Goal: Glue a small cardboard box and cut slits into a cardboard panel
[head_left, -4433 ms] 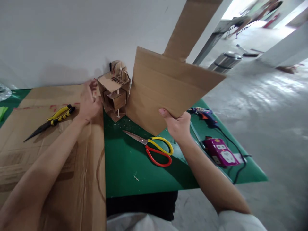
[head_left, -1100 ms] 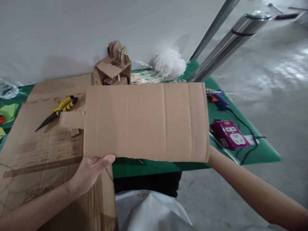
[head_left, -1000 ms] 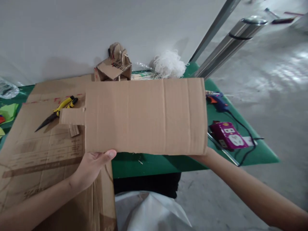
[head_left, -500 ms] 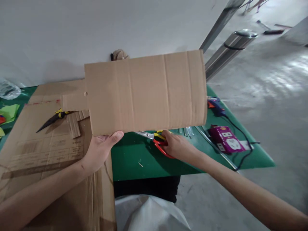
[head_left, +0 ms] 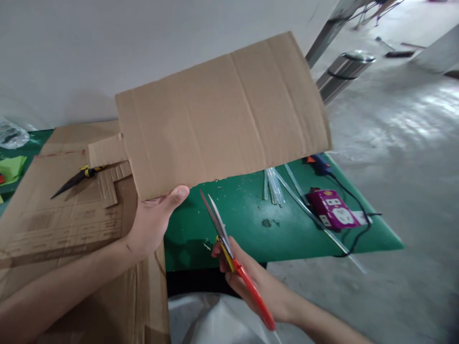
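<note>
The cardboard sheet point(head_left: 222, 119) hid part of the glue gun point(head_left: 320, 164); the left edge cropped the clear plastic point(head_left: 13, 134); print point(head_left: 43, 221) on the large cardboard point(head_left: 36, 188) was illegible.

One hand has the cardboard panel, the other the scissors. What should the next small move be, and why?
Probably raise the right hand slightly, bringing the scissors to the panel's lower edge, clear of the left thumb. The scissors are slightly open and point up toward that edge, apparently short of it, while the left hand steadies the cardboard panel.
</note>
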Motion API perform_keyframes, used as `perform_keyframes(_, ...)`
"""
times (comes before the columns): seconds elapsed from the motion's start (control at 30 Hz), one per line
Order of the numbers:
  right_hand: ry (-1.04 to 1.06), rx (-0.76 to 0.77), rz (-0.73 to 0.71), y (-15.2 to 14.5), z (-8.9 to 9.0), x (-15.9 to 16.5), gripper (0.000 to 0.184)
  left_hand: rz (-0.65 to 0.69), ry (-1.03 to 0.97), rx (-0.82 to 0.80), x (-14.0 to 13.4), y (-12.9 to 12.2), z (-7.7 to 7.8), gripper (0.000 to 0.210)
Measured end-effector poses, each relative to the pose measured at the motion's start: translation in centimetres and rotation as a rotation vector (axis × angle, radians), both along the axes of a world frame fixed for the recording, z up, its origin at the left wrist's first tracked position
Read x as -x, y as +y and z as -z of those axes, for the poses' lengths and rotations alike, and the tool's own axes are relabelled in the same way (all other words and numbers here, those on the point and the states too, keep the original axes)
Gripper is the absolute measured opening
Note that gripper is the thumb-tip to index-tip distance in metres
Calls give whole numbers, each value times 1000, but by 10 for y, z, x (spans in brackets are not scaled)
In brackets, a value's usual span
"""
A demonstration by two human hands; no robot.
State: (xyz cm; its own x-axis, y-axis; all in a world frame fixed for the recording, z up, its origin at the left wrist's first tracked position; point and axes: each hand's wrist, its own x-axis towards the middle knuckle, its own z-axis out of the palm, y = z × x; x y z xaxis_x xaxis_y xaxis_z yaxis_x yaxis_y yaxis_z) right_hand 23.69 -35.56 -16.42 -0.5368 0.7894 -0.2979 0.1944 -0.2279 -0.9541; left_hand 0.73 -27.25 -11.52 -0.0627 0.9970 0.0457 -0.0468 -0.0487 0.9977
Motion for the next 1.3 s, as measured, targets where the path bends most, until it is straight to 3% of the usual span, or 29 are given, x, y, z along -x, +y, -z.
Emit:
perform_keyframes(0.17, 14, -53, 65, -3, 5, 24, 26, -28, -44, 54, -10, -2, 3, 22)
perform_keyframes(0.37, 71, -27, 116, -1, 8, 40, 24, -14, -18, 65, -14, 0, 9, 35)
perform_keyframes(0.63, 4, -79, 248, -7, 25, 52, 17, -70, 76, 39, -14, 0, 11, 45)
perform_keyframes(0.93, -88, -175, 376, -2, 30, 53, 40, -71, 84, 74, -19, -1, 6, 43)
perform_keyframes(1.17, -136, -238, 442, -1, 37, 48, 44, -64, 76, 158, -9, -2, 24, 36)
perform_keyframes(1.3, -139, -234, 433, 0, 39, 48, 45, -37, 50, 133, -4, 0, 27, 41)
